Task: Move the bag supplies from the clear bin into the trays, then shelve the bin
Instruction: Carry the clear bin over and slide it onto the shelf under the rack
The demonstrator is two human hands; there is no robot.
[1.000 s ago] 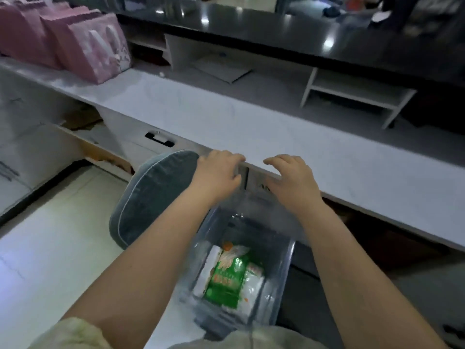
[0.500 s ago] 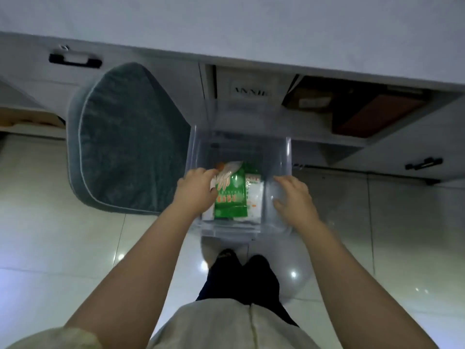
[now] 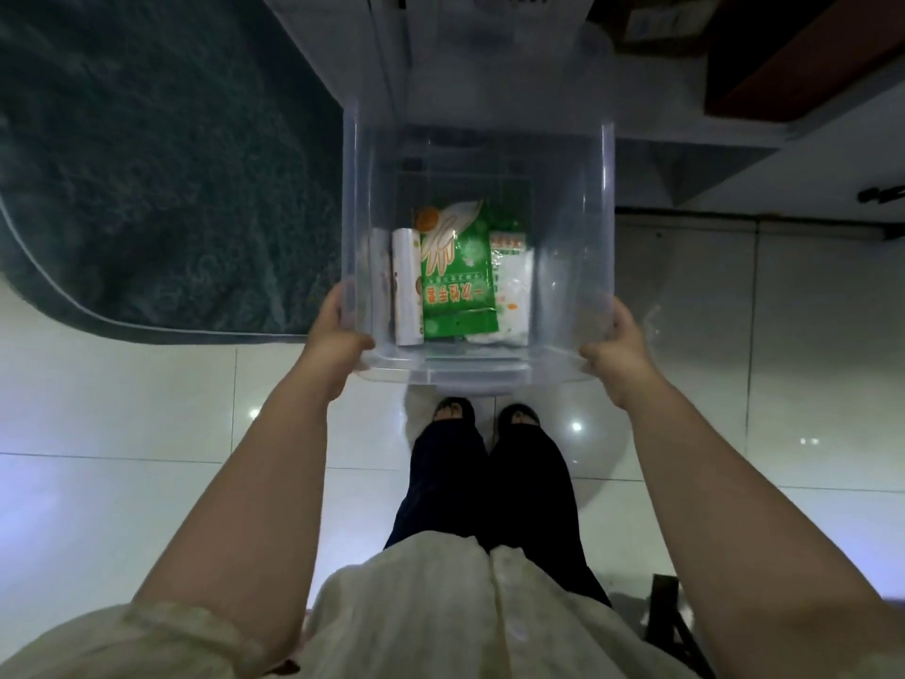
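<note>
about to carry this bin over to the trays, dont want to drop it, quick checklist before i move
1. Left hand on the bin: ok, it grips the near left corner.
2. Right hand on the bin: ok, it grips the near right corner.
3. Bin level: ok, the supplies lie flat on its bottom.
4. Supplies inside: ok, the green packet, the white roll and the white packet sit well below the rim.
5. Clear of the cushion: ok, it lies off to the left.
6. Trays ready: cannot tell, none in view.
</note>
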